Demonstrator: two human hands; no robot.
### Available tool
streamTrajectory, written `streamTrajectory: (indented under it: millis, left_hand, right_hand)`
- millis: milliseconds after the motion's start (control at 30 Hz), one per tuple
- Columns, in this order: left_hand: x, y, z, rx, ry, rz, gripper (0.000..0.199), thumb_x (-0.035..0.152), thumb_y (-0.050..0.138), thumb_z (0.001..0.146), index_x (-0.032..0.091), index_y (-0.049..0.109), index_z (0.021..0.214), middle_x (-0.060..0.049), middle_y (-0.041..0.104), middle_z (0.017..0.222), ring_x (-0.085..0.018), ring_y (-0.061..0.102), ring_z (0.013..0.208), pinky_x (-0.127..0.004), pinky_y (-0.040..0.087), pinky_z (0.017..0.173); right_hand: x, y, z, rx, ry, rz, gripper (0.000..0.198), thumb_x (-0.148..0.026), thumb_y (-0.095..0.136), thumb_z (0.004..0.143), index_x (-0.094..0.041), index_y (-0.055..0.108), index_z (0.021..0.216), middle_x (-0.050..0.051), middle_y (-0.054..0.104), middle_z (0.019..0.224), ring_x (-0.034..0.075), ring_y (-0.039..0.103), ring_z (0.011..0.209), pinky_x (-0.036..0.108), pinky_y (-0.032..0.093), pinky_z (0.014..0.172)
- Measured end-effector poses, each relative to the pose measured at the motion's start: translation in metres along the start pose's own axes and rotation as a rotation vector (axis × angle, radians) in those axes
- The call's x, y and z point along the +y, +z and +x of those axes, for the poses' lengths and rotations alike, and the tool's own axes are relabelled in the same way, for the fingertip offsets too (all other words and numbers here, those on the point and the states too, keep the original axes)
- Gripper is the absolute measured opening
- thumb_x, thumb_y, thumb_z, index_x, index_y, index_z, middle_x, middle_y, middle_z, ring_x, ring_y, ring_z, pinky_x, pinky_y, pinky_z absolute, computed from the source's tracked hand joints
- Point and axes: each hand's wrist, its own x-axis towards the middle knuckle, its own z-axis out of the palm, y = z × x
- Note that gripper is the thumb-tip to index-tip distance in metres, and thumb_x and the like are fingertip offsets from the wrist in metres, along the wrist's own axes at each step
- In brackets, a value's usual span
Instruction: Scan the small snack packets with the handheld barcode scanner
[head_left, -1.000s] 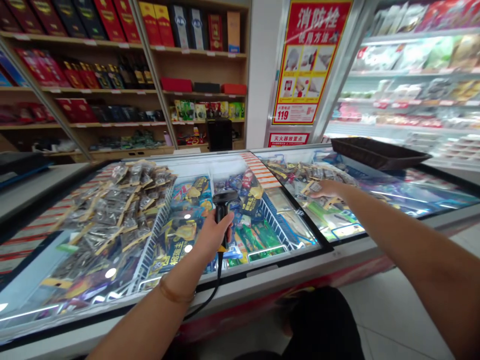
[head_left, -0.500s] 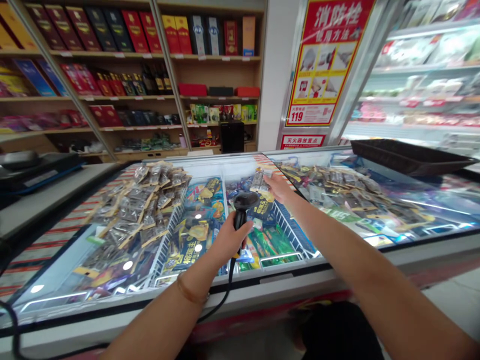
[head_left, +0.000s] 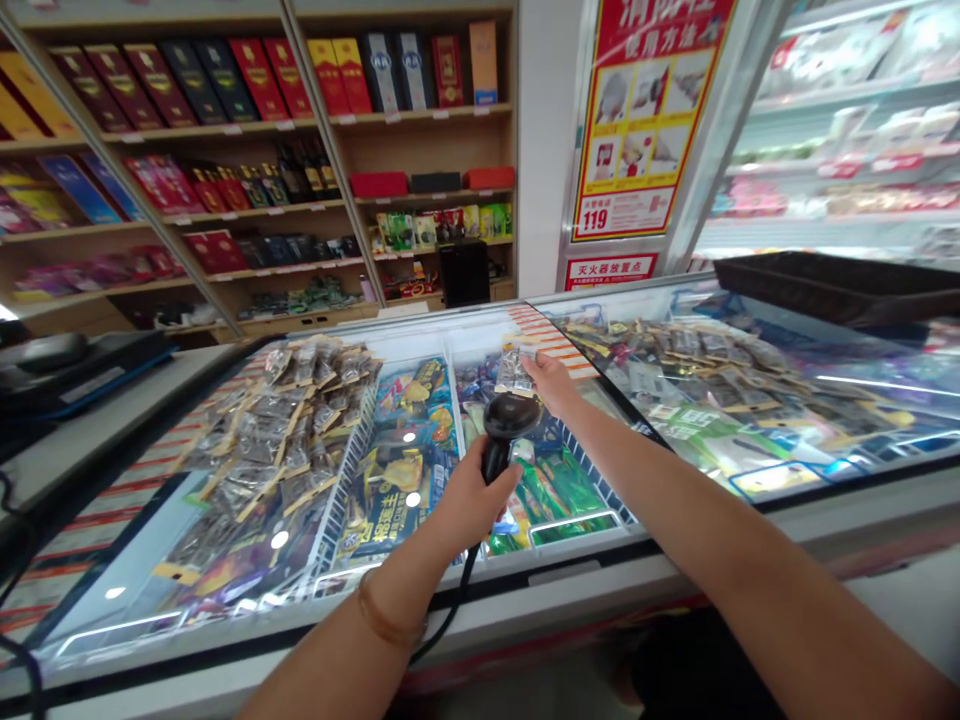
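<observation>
My left hand (head_left: 480, 495) is wrapped round the handle of a black barcode scanner (head_left: 511, 415), its head tilted up and away from me. A cable runs down from the handle past my wrist. In my right hand (head_left: 553, 382) I pinch a small clear packet of dark food (head_left: 513, 367) by its right edge, just beyond the scanner head. Both hands are over a glass-topped chest freezer (head_left: 574, 570). Below them are green-wrapped packs (head_left: 559, 490) in a wire basket, and blue bags (head_left: 386, 510) are to the left.
A heap of similar packets (head_left: 277, 420) is on the left of the freezer, with another pile (head_left: 727, 365) on the right. A black tray (head_left: 832, 285) rests at the far right. Shelves of boxes (head_left: 412, 110) stand behind; a counter (head_left: 150, 400) borders the left.
The view has shifted slightly. My left hand and the scanner have moved a little right and down in the picture. The packet in my right hand now shows more fully above the scanner head.
</observation>
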Motion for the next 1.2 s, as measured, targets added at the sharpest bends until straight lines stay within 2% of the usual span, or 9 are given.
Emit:
streamTrajectory:
  millis: [167,500,567,667,767,833,933,1000,1200]
  left_hand:
    - [-0.004,-0.001,-0.001,0.000,0.024,0.023,0.033,0.042,0.065,0.084,0.023,0.050,0.107,0.010,0.045,0.049,-0.009,0.042,0.036,-0.020,0.035,0.039]
    - [0.001,0.001,-0.001,0.013,0.017,0.020,0.035,0.041,0.067,0.082,0.022,0.048,0.105,0.011,0.046,0.051,-0.009,0.042,0.037,-0.020,0.035,0.039]
    - [0.003,0.001,-0.001,0.024,0.008,0.003,0.036,0.042,0.068,0.081,0.022,0.048,0.104,0.011,0.047,0.051,-0.009,0.042,0.036,-0.020,0.034,0.038]
    - [0.009,-0.002,-0.003,0.083,0.008,-0.063,0.035,0.043,0.068,0.081,0.023,0.045,0.099,0.012,0.045,0.048,-0.010,0.042,0.036,-0.020,0.034,0.039]
    - [0.020,-0.016,-0.013,0.183,0.020,-0.142,0.035,0.046,0.067,0.081,0.023,0.043,0.094,0.011,0.046,0.047,-0.009,0.042,0.035,-0.021,0.033,0.039]
    - [0.026,-0.032,-0.025,0.230,0.042,-0.182,0.037,0.048,0.068,0.080,0.023,0.044,0.092,0.010,0.048,0.050,-0.009,0.042,0.036,-0.021,0.033,0.039]
    - [0.026,-0.064,-0.047,0.299,0.067,-0.224,0.039,0.049,0.070,0.077,0.023,0.045,0.092,0.010,0.051,0.054,-0.008,0.042,0.036,-0.022,0.034,0.039]
    - [0.020,-0.088,-0.062,0.386,0.053,-0.237,0.040,0.049,0.072,0.076,0.023,0.046,0.091,0.009,0.052,0.055,-0.008,0.043,0.037,-0.022,0.034,0.039]
    - [0.001,-0.146,-0.105,0.651,0.008,-0.335,0.044,0.050,0.074,0.070,0.022,0.046,0.089,0.009,0.054,0.058,-0.007,0.045,0.040,-0.021,0.037,0.041]
  right_hand:
    - [-0.003,0.002,-0.003,0.038,-0.013,0.019,0.056,-0.070,0.072,0.066,-0.017,0.069,0.085,0.002,0.070,0.072,0.017,0.063,0.063,0.030,0.050,0.061]
    - [-0.002,0.000,-0.003,0.067,-0.070,-0.089,0.055,-0.070,0.063,0.074,-0.019,0.066,0.093,0.003,0.070,0.078,0.021,0.065,0.077,0.033,0.053,0.071]
    - [-0.003,-0.001,-0.003,0.148,-0.104,-0.197,0.053,-0.070,0.059,0.077,-0.019,0.064,0.091,0.003,0.068,0.075,0.020,0.063,0.076,0.032,0.052,0.068]
    - [-0.007,-0.001,-0.005,0.222,-0.084,-0.317,0.047,-0.066,0.056,0.082,-0.020,0.059,0.089,0.000,0.060,0.065,0.017,0.057,0.060,0.028,0.047,0.054]
    - [-0.013,0.003,-0.008,0.127,-0.018,-0.343,0.039,-0.058,0.061,0.081,-0.022,0.057,0.093,-0.003,0.056,0.062,0.013,0.049,0.047,0.025,0.041,0.043]
    - [-0.018,0.010,-0.008,0.029,0.024,-0.312,0.036,-0.051,0.067,0.077,-0.022,0.057,0.096,-0.003,0.060,0.066,0.012,0.052,0.047,0.024,0.042,0.042]
    - [-0.027,0.035,-0.004,-0.091,0.075,-0.231,0.036,-0.042,0.073,0.072,-0.022,0.056,0.097,-0.003,0.063,0.067,0.012,0.054,0.047,0.024,0.042,0.043]
    - [-0.036,0.065,0.002,-0.151,0.084,-0.198,0.034,-0.039,0.075,0.070,-0.021,0.058,0.093,-0.004,0.062,0.063,0.012,0.053,0.045,0.023,0.040,0.042]
    - [-0.068,0.210,0.030,-0.299,0.019,-0.151,0.028,-0.035,0.081,0.070,-0.018,0.068,0.088,0.000,0.065,0.064,0.011,0.054,0.045,0.025,0.042,0.045]
